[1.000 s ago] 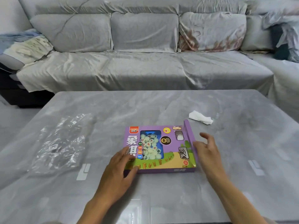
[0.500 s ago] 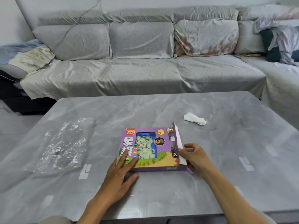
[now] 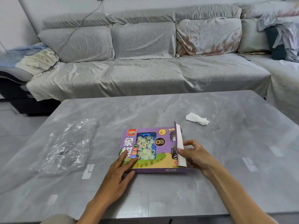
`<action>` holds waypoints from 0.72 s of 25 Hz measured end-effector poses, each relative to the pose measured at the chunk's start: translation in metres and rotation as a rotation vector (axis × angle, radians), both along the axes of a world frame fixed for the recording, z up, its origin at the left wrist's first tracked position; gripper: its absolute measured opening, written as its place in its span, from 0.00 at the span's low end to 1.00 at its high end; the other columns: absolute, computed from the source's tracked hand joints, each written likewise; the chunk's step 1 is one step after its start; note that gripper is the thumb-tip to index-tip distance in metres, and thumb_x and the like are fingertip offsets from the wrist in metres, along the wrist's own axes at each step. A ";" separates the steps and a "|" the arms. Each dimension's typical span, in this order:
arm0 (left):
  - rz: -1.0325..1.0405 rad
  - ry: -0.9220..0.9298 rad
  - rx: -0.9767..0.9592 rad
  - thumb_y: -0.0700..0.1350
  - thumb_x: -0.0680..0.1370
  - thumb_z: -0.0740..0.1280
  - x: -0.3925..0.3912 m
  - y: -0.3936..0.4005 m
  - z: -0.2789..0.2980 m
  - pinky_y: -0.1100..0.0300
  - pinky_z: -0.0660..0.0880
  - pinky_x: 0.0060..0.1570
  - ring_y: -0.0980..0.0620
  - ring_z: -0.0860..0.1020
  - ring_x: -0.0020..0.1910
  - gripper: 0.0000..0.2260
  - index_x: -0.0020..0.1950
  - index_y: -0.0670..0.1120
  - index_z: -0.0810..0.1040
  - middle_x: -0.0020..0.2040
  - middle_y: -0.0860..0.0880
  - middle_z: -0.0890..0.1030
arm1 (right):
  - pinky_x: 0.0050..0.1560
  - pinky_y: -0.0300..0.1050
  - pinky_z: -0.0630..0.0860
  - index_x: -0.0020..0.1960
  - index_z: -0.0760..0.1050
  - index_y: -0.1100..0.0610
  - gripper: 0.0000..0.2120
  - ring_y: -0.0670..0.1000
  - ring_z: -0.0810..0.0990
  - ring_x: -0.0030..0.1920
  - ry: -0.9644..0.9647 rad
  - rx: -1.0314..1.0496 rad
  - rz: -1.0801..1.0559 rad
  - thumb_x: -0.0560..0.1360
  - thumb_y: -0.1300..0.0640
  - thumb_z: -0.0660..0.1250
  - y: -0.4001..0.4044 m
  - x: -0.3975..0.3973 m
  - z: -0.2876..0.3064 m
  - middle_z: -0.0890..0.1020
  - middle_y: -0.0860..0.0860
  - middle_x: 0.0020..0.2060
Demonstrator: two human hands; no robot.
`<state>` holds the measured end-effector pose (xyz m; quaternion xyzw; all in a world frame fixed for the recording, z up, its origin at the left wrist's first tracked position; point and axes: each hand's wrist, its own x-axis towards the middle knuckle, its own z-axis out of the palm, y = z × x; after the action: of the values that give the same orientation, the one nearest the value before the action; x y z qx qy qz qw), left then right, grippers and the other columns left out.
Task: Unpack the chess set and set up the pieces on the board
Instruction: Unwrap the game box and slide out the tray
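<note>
Purple cardboard, the chess set box [image 3: 150, 151] lies flat on the grey marbled counter [image 3: 210, 183], its clear window showing pale round pieces [image 3: 145, 147]. The left hand [image 3: 120, 173] presses straight fingers on the box's near left corner. The right hand [image 3: 196, 155] pinches the raised end flap [image 3: 179, 143] at the box's right side. Crumpled clear plastic wrap [image 3: 68, 146] lies to the left, a white tissue [image 3: 196, 118] beyond the box.
</note>
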<state>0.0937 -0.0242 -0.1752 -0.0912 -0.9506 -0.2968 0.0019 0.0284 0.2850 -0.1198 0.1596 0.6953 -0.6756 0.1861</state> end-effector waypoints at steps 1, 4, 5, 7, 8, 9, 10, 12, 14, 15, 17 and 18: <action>0.010 0.033 -0.005 0.73 0.73 0.49 0.000 0.001 -0.003 0.62 0.57 0.70 0.58 0.55 0.75 0.21 0.67 0.79 0.57 0.76 0.67 0.46 | 0.24 0.38 0.59 0.53 0.70 0.56 0.17 0.47 0.69 0.22 -0.008 0.061 -0.054 0.71 0.59 0.75 -0.001 -0.001 0.001 0.78 0.54 0.32; 0.023 0.080 -0.018 0.72 0.74 0.49 0.000 0.003 -0.009 0.58 0.60 0.70 0.53 0.58 0.75 0.20 0.67 0.79 0.58 0.78 0.63 0.50 | 0.26 0.40 0.61 0.51 0.71 0.57 0.15 0.50 0.68 0.26 0.016 0.251 -0.267 0.69 0.62 0.75 0.008 -0.007 0.000 0.76 0.55 0.36; 0.027 0.085 -0.015 0.70 0.75 0.50 -0.001 0.004 -0.010 0.57 0.61 0.70 0.52 0.59 0.75 0.19 0.66 0.79 0.58 0.77 0.63 0.52 | 0.28 0.41 0.64 0.51 0.72 0.58 0.16 0.51 0.70 0.28 0.052 0.309 -0.346 0.68 0.63 0.75 0.014 -0.009 0.000 0.77 0.55 0.39; 0.043 0.123 -0.038 0.69 0.76 0.50 -0.002 0.003 -0.009 0.52 0.62 0.69 0.46 0.62 0.74 0.19 0.67 0.78 0.58 0.77 0.60 0.56 | 0.33 0.43 0.69 0.51 0.73 0.58 0.16 0.51 0.75 0.33 0.118 0.416 -0.448 0.67 0.62 0.74 0.027 -0.009 0.002 0.79 0.54 0.44; 0.071 0.158 -0.097 0.69 0.76 0.49 -0.002 0.003 -0.009 0.48 0.64 0.68 0.41 0.64 0.72 0.20 0.69 0.76 0.58 0.76 0.58 0.61 | 0.37 0.45 0.71 0.52 0.73 0.56 0.16 0.52 0.77 0.37 0.135 0.479 -0.445 0.67 0.61 0.73 0.032 -0.008 0.003 0.79 0.53 0.45; 0.097 0.195 -0.192 0.69 0.77 0.48 -0.003 0.003 -0.008 0.43 0.65 0.66 0.38 0.66 0.71 0.21 0.70 0.72 0.60 0.74 0.55 0.65 | 0.42 0.46 0.72 0.53 0.73 0.55 0.16 0.53 0.78 0.41 0.145 0.559 -0.394 0.68 0.60 0.72 0.034 -0.007 0.002 0.78 0.51 0.46; 0.110 0.208 -0.295 0.66 0.78 0.50 -0.003 0.004 -0.006 0.40 0.65 0.66 0.36 0.67 0.70 0.22 0.71 0.67 0.64 0.73 0.52 0.69 | 0.46 0.46 0.72 0.54 0.73 0.53 0.16 0.54 0.78 0.46 0.160 0.645 -0.304 0.68 0.59 0.72 0.035 -0.005 -0.001 0.76 0.49 0.49; 0.085 0.239 -0.402 0.61 0.77 0.55 -0.002 0.013 -0.004 0.43 0.59 0.69 0.40 0.66 0.71 0.22 0.69 0.57 0.71 0.71 0.50 0.72 | 0.48 0.46 0.70 0.54 0.72 0.50 0.15 0.54 0.75 0.51 0.246 0.832 -0.135 0.69 0.58 0.70 0.033 -0.002 -0.007 0.71 0.46 0.51; -0.002 0.281 -0.401 0.60 0.79 0.53 0.002 0.024 -0.007 0.50 0.57 0.71 0.46 0.67 0.71 0.22 0.69 0.53 0.72 0.71 0.51 0.72 | 0.46 0.46 0.72 0.49 0.72 0.48 0.09 0.52 0.75 0.49 0.400 0.927 -0.013 0.71 0.57 0.68 0.025 0.001 -0.009 0.75 0.44 0.48; -0.030 0.288 -0.379 0.60 0.81 0.50 0.003 0.028 -0.008 0.50 0.60 0.70 0.47 0.69 0.70 0.22 0.69 0.53 0.72 0.70 0.51 0.74 | 0.46 0.46 0.73 0.47 0.72 0.48 0.06 0.50 0.76 0.46 0.447 0.943 0.063 0.73 0.56 0.66 0.021 0.002 -0.011 0.78 0.44 0.45; -0.028 0.332 -0.329 0.59 0.83 0.45 0.000 0.031 -0.005 0.51 0.70 0.64 0.49 0.74 0.65 0.23 0.66 0.53 0.74 0.64 0.52 0.79 | 0.46 0.47 0.71 0.47 0.70 0.48 0.02 0.50 0.76 0.45 0.450 1.069 0.208 0.77 0.55 0.61 0.015 0.005 -0.011 0.80 0.45 0.45; -0.024 0.358 -0.315 0.58 0.83 0.45 -0.001 0.030 -0.001 0.53 0.73 0.60 0.50 0.75 0.62 0.22 0.63 0.53 0.75 0.60 0.52 0.81 | 0.46 0.48 0.68 0.47 0.69 0.49 0.02 0.52 0.77 0.46 0.437 1.154 0.229 0.78 0.54 0.59 0.015 0.005 -0.010 0.80 0.46 0.46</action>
<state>0.0925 0.0056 -0.1763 -0.1527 -0.9685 -0.1240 0.1528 0.0338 0.3001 -0.1302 0.0171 0.9828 -0.1840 -0.0050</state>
